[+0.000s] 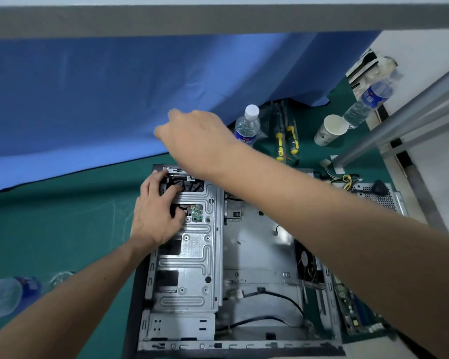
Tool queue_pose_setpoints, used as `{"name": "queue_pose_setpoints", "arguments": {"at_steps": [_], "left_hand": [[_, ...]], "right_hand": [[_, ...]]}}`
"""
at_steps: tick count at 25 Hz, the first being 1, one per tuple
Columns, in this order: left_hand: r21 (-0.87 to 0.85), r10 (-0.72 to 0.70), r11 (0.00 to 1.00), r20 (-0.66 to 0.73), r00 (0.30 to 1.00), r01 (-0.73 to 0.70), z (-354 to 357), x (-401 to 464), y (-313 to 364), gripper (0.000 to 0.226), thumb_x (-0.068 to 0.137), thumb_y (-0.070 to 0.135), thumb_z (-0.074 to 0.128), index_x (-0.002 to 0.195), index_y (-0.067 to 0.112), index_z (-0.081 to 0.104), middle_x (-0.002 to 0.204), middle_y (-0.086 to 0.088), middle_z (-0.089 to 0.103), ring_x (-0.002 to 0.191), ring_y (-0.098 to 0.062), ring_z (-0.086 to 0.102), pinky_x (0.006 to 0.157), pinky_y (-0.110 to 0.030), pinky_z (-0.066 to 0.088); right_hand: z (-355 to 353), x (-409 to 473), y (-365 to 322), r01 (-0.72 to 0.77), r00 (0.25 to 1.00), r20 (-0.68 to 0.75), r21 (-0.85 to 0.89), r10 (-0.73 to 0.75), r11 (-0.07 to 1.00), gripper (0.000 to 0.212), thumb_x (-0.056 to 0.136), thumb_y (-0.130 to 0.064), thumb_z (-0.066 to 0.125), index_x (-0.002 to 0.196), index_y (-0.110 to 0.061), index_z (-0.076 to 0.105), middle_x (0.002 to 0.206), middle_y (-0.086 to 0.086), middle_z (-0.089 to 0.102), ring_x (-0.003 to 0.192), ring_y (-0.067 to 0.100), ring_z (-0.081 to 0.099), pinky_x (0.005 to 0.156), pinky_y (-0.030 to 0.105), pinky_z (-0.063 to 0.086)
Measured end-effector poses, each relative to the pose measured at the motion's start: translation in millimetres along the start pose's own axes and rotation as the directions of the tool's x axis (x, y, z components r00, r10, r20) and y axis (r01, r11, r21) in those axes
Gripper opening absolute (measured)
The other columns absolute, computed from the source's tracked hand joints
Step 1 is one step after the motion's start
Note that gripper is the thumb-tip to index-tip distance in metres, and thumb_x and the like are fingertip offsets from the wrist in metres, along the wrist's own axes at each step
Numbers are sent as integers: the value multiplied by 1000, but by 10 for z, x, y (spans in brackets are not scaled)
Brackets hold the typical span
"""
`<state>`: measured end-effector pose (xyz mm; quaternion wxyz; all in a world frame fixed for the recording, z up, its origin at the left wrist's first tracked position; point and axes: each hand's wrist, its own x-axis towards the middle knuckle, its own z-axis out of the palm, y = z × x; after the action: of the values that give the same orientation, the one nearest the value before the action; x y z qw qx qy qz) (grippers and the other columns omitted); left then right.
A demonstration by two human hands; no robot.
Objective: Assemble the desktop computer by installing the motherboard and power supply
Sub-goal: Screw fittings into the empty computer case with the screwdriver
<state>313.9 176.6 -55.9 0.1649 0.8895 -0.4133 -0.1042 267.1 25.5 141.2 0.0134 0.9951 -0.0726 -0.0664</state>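
Hands work over a grey metal computer case (246, 255) that lies open on a green table mat (62, 216). The left hand (156, 211) rests on the silver metal drive cage (192, 255) at the far left end of the case. Its fingers are spread a little and bent, and the tips press down into the dark openings of the cage by a small green circuit board (197, 213). The right hand (195, 136) is raised above the far edge of the case, in front of a blue cloth (114, 86). Its back faces up and its fingers curl under, so I cannot tell if they pinch anything.

Inside the case the floor is bare metal, with a black cable (278, 296) and a black fan (305, 260) on the right wall. A green motherboard (347, 307) lies outside the case, just beside its right wall. A silver power supply box with holes (376, 195) sits on the table beyond the right arm, with yellow and black wires (345, 180) near it.

Two yellow and black screwdrivers (285, 141), a clear water bottle with a white cap (248, 125), a white paper cup (331, 129) and a second clear bottle (368, 102) stand at the far side. Another clear bottle (8, 296) lies at the left.
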Motion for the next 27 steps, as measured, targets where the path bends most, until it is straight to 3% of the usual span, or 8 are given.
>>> {"name": "queue_pose_setpoints", "arguments": {"at_steps": [3,6,12,15,18,20,23,27], "left_hand": [[-4,1,1000,2,1000,-1,-12,8,11,51,71,34,50,120,23,62,152,-4,27,143,-27,18,94,-50,47],[-24,4,1000,-9,1000,-5,-7,7,8,51,72,33,51,120,22,62,153,-6,28,143,-27,18,94,-51,47],[-15,-1,1000,-8,1000,1,-11,0,-1,51,73,33,50,121,22,61,153,-6,28,144,-26,18,95,-51,46],[-18,-2,1000,-5,1000,2,-10,1,6,51,73,34,50,122,22,61,153,-6,27,144,-26,18,95,-51,46],[-16,3,1000,-4,1000,-3,-3,5,-7,51,73,35,49,121,22,61,153,-5,27,144,-25,18,96,-51,46],[-20,0,1000,-4,1000,0,-2,8,-11,51,73,35,49,121,23,61,153,-4,27,144,-25,17,95,-51,46],[-25,-6,1000,-3,1000,6,-2,3,-2,50,73,34,50,120,23,61,153,-3,26,145,-24,16,94,-51,47],[-24,0,1000,-6,1000,0,3,5,-12,50,73,36,49,121,24,61,153,-3,26,144,-24,17,94,-51,48]], "right_hand": [[46,56,-48,-125,991,-49,5,125,992,13,101,-21,48,89,-21,50,78,1,43,78,25,51,63,29,36],[-8,125,67,-102,991,102,199,83,975,9,97,-14,45,105,-18,47,117,9,42,66,19,50,55,29,31],[77,41,117,-133,990,-44,6,133,991,23,104,-38,43,103,-19,56,93,4,54,91,26,59,64,31,33],[49,60,169,-131,990,88,217,114,967,18,99,-24,46,117,-19,48,116,10,40,76,30,56,55,31,29],[50,17,207,-32,998,60,246,18,969,21,91,-6,47,104,-22,42,100,3,31,58,21,42,47,32,21],[111,-22,149,-60,998,-20,106,62,993,7,99,-21,51,101,-19,45,85,0,37,62,22,40,47,31,19],[144,0,130,-203,978,-40,52,205,978,33,102,-47,43,96,-15,40,78,0,39,72,24,41,54,32,25],[103,24,284,-69,996,73,349,46,935,27,91,-14,52,118,-15,47,109,5,38,69,26,52,59,35,36]]}}
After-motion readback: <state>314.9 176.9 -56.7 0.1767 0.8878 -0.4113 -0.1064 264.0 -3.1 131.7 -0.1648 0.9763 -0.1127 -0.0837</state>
